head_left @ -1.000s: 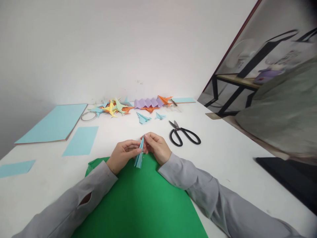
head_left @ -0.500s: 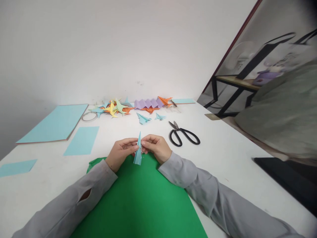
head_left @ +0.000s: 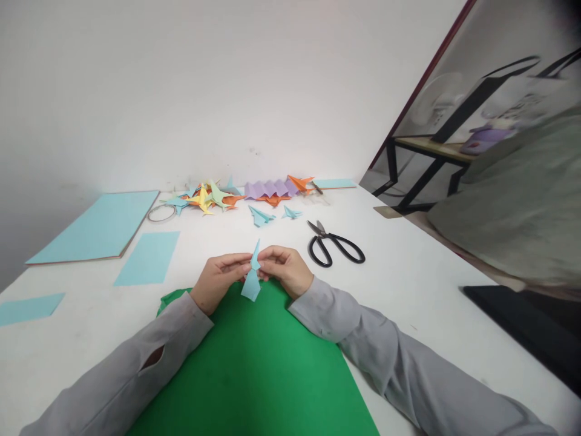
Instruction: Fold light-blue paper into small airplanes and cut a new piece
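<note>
Between my two hands is a small light-blue folded paper (head_left: 252, 282), narrow and pointed at the top and wider at the bottom. My left hand (head_left: 222, 278) pinches its left side with thumb and fingers. On the other side my right hand (head_left: 287, 269) is closed on its right edge near the middle. Both hands are just above the top of a green cloth (head_left: 258, 357). Beyond them on the table lie two light-blue folded paper planes (head_left: 261, 216). Black-handled scissors (head_left: 336, 243) rest to the right, blades slightly apart.
Light-blue paper sheets (head_left: 147, 259) and a larger stack (head_left: 93, 227) lie at the left. Along the wall are a pile of colourful folded paper planes (head_left: 204, 198), a purple pleated paper (head_left: 267, 188) and a wire ring (head_left: 161, 213). Someone in a pale green garment (head_left: 512, 206) is at the right.
The folded paper has turned in my fingers; its lower part now shows a wider, flatter face. Both hands stay in nearly the same place, and the view has shifted very slightly.
</note>
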`<state>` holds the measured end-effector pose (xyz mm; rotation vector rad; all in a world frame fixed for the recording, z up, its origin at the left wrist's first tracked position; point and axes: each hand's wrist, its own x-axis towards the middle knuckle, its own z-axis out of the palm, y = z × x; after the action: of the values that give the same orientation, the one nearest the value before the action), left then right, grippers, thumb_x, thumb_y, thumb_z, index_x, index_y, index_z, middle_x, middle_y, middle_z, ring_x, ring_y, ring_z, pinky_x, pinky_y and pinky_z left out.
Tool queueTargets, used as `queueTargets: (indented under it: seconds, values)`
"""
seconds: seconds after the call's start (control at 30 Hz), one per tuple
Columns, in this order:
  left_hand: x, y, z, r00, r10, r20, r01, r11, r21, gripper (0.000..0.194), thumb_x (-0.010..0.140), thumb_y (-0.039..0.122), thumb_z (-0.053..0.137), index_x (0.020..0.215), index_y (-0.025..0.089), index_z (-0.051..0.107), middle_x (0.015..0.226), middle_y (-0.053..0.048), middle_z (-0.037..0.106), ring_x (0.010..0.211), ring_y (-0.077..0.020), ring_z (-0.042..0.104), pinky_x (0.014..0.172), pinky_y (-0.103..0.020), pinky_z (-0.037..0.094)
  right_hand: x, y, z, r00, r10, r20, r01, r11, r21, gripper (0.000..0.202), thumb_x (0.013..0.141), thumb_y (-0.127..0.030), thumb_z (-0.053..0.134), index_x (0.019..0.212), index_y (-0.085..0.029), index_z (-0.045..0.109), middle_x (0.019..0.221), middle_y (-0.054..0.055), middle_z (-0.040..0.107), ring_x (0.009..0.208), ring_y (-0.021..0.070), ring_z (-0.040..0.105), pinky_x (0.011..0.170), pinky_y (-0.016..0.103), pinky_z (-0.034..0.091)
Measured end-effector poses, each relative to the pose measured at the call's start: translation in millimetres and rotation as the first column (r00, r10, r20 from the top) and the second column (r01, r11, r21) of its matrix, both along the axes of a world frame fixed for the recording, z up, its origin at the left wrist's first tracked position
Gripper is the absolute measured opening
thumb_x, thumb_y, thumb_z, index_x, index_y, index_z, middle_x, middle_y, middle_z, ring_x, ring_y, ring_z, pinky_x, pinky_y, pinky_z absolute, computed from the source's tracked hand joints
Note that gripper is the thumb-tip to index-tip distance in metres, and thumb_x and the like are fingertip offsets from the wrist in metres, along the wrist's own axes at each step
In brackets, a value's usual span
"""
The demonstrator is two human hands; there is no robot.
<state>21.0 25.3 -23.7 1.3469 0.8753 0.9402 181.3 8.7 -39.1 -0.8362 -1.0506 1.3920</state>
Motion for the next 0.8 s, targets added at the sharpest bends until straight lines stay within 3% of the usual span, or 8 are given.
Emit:
queueTargets:
  seconds: [0.3, 0.47, 0.63, 0.8]
  values:
    - [2.5, -2.1, 4.6, 0.998, -0.017, 0.055, 0.012, 0.996, 0.084, 0.020, 0.062, 0.021, 0.070, 0.082, 0.017, 0.071, 0.065, 0.001, 0.061, 0.054, -0.0090, 0.054, 0.051, -0.022, 0.046, -0.6, 1.1, -1.8, 0.999, 0.014, -0.031, -0.013, 1.000, 0.010, 0.026, 0.051, -0.022, 0.079, 0.067, -0.014, 0.060, 0.053, -0.003, 0.063, 0.044, 0.0083, 0.056, 0.044, 0.019, 0.044]
    - [2.5, -2.7, 5.3, 0.999, -0.001, 0.053, -0.003, 0.997, 0.075, 0.021, 0.058, 0.019, 0.072, 0.078, 0.015, 0.070, 0.061, 0.002, 0.059, 0.050, -0.0081, 0.052, 0.046, -0.021, 0.044, 2.3, 1.8, -3.5, 0.994, 0.111, -0.011, -0.111, 0.994, 0.017, 0.025, 0.054, -0.025, 0.078, 0.070, -0.014, 0.063, 0.058, -0.002, 0.064, 0.050, 0.0083, 0.057, 0.049, 0.020, 0.045]
    - [3.2, -3.3, 3.2, 0.997, 0.066, -0.050, -0.064, 0.997, 0.048, 0.023, 0.055, 0.024, 0.074, 0.074, 0.013, 0.067, 0.058, 0.003, 0.058, 0.040, -0.0057, 0.047, 0.038, -0.019, 0.039, 5.6, 2.6, -6.3, 0.985, 0.173, 0.005, -0.173, 0.985, 0.021, 0.023, 0.059, -0.026, 0.075, 0.073, -0.014, 0.063, 0.062, -0.002, 0.063, 0.057, 0.0079, 0.057, 0.057, 0.021, 0.044]
    - [3.9, -4.2, 1.6, 0.989, 0.085, -0.119, -0.077, 0.994, 0.075, 0.023, 0.055, 0.027, 0.074, 0.071, 0.012, 0.065, 0.054, 0.002, 0.058, 0.038, -0.0060, 0.045, 0.036, -0.018, 0.036, 8.0, 4.1, -8.5, 0.970, 0.241, -0.008, -0.241, 0.970, 0.010, 0.022, 0.060, -0.027, 0.075, 0.072, -0.014, 0.061, 0.060, -0.002, 0.062, 0.053, 0.0077, 0.056, 0.054, 0.020, 0.042]
